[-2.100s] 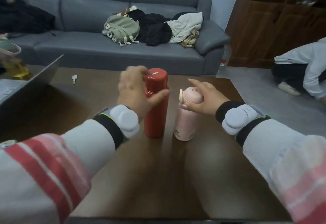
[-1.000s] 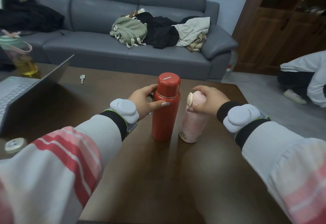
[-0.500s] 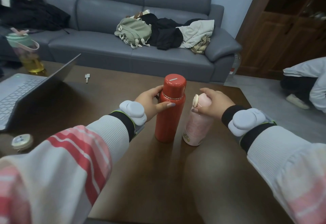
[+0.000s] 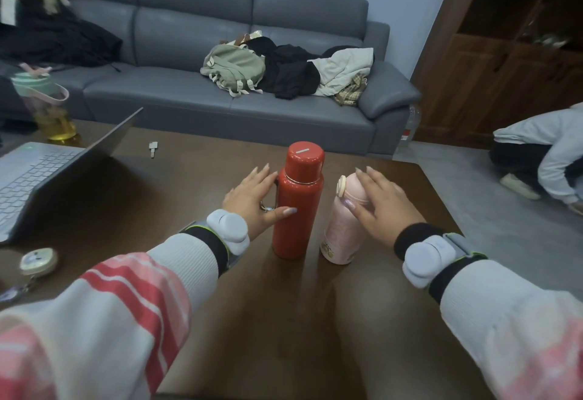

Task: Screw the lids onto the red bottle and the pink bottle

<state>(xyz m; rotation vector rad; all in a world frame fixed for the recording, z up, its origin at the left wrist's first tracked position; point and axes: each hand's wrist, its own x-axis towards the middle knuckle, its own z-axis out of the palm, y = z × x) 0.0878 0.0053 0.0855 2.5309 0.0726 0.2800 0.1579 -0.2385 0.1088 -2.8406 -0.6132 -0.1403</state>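
Note:
The red bottle (image 4: 298, 207) stands upright in the middle of the brown table (image 4: 220, 320), its red lid (image 4: 305, 158) on top. Just right of it stands the pink bottle (image 4: 342, 232), with its pink lid (image 4: 353, 186) on. My left hand (image 4: 252, 201) lies against the red bottle's left side with fingers spread; only the thumb touches the body. My right hand (image 4: 383, 207) rests over the pink bottle's lid and shoulder, fingers loosely apart and not gripping.
An open laptop (image 4: 53, 175) sits at the table's left, a tinted drinking bottle (image 4: 47, 106) behind it. A small key (image 4: 153, 149) and a round keyring trinket (image 4: 38, 261) lie on the table. A grey sofa with bags is beyond; a crouching person (image 4: 542, 160) is at the right.
Both hands have opened: the left let go of the red bottle's neck, the right loosened from the pink lid. The view has tilted up slightly.

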